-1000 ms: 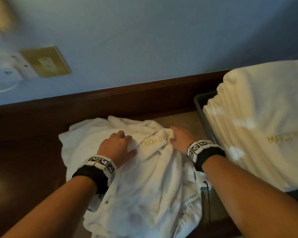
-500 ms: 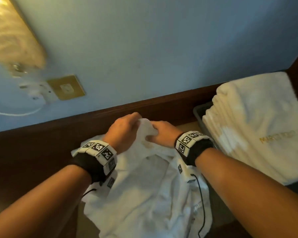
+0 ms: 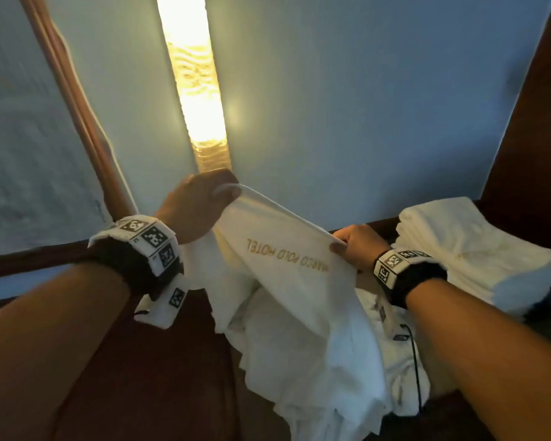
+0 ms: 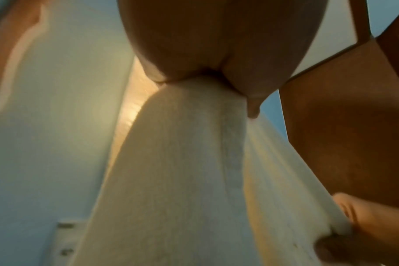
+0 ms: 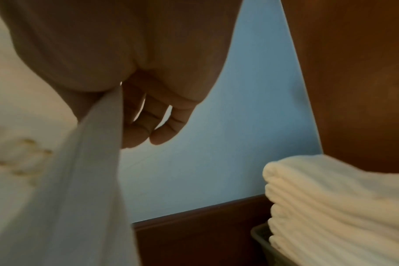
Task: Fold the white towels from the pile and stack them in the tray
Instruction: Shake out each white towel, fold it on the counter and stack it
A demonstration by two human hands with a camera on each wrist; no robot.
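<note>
A white towel with gold hotel lettering hangs in the air between my hands. My left hand grips its upper corner, raised in front of the wall lamp. My right hand pinches the top edge lower and to the right. The towel's lower part drapes onto the loose white pile on the dark wooden table. In the left wrist view the towel falls from my closed fist. In the right wrist view the cloth is pinched at my thumb, and two fingers hang free. Folded towels are stacked in the grey tray at the right.
A lit vertical wall lamp stands on the blue wall behind my left hand. A wooden frame edge runs up the wall at the left. Dark wood panelling rises behind the tray. A thin black cable lies over the pile.
Both hands have lifted one towel off the pile and drawn apart, spreading its top edge. The head view has tilted upward to the lamp.
</note>
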